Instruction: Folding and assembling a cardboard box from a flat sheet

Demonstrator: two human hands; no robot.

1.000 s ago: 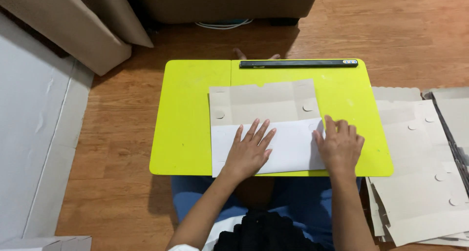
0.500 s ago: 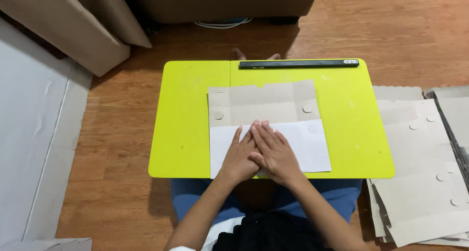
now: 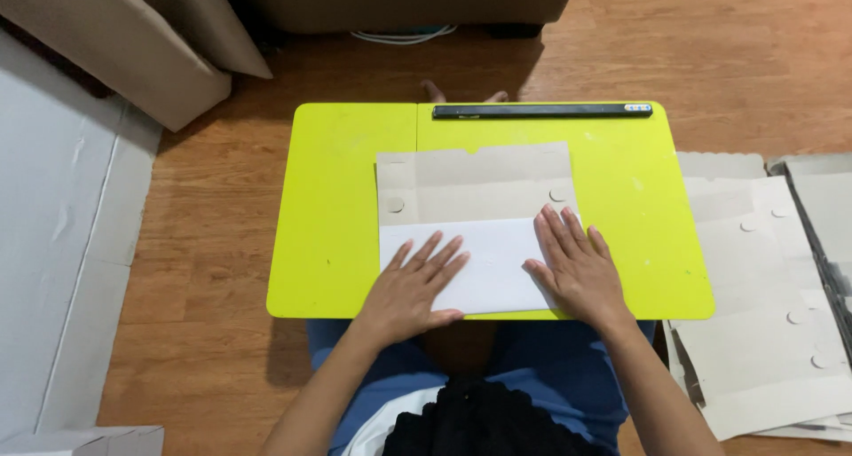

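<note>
A flat grey cardboard sheet (image 3: 475, 183) with round punched tabs lies on a lime-green lap table (image 3: 337, 199). Its near part is folded up, showing a white face (image 3: 493, 256). My left hand (image 3: 414, 283) rests flat, fingers spread, on the left of the white flap. My right hand (image 3: 572, 265) presses flat on the flap's right end, fingertips reaching the fold line. Neither hand grips anything.
A long black ruler (image 3: 541, 111) lies along the table's far edge. A stack of flat grey cardboard sheets (image 3: 768, 305) sits on the wooden floor to the right. A white board (image 3: 53, 234) lies left, and brown furniture stands at the back.
Both hands were together at the flap's middle half a second ago; now they have slid apart, the left toward the left side and the right to the right end.
</note>
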